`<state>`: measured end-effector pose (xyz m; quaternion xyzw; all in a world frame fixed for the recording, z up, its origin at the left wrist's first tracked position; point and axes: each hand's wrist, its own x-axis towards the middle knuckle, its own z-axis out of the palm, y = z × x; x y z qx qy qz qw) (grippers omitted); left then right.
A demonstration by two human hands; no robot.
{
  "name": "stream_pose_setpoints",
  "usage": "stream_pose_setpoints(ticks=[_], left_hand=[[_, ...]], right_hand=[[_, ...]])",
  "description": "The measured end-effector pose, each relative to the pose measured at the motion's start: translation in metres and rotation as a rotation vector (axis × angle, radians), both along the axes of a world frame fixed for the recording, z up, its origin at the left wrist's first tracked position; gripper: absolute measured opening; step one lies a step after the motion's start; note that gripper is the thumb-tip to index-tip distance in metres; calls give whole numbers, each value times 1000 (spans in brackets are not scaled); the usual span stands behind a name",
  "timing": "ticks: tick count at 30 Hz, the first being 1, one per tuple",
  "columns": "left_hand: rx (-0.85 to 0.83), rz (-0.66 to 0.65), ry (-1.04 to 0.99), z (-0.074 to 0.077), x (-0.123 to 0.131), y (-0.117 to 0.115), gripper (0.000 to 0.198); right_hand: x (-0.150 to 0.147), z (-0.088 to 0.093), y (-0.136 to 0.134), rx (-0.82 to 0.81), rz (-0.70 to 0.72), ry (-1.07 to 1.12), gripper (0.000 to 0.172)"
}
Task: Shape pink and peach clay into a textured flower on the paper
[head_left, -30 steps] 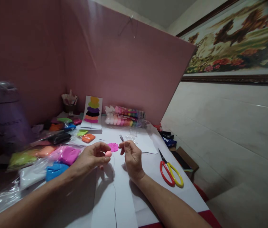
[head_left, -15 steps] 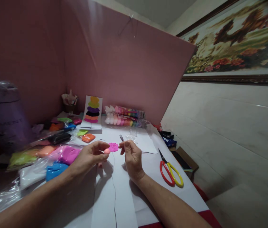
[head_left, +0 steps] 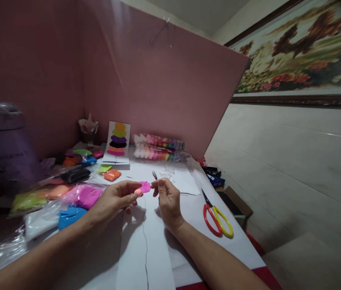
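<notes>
My left hand point(head_left: 117, 198) is closed, pinching a small ball of peach-pink clay point(head_left: 138, 192) between thumb and fingers. Just beyond the ball, a flat magenta clay piece point(head_left: 145, 187) with ridged lines lies on a strip of white paper point(head_left: 146, 245), at the upper end of a drawn dark line. To the right of that piece, my right hand point(head_left: 168, 201) has its fingers closed around a small fork point(head_left: 154, 175). The fork's tines stick out above the fingers, and its handle is hidden by the hand.
Scissors point(head_left: 215, 217) with red and yellow handles lie at the right. Bagged clay packets point(head_left: 87, 197) crowd the left. A card point(head_left: 116, 143) with stacked coloured clay pieces leans at the back, beside packs of clay point(head_left: 160, 148). A purple container point(head_left: 5, 149) stands far left.
My left hand has shifted slightly to the right with the clay ball, closer over the magenta piece's edge. My right hand stays in nearly the same place.
</notes>
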<state>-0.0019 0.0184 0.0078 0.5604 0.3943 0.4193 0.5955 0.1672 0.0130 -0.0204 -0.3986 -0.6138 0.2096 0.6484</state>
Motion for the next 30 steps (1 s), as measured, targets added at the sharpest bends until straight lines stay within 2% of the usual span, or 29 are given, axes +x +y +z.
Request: stream_pose_setpoints(ticks=[7,18,23,30], left_hand=[[50,13,-5,-4,1,3,37],[-20,-11,-17,0,1,-1,41],[28,4,-40,-2,1,0,33],[-42,0,-42,5,2,-5,35]], right_hand=[[0,-1,1,-1,2,6,34],[-1,-1,0,-5,3,-1,34],[-1,-1,0,-11,3,-8,35],[-1,0,0,1,5,-9,35]])
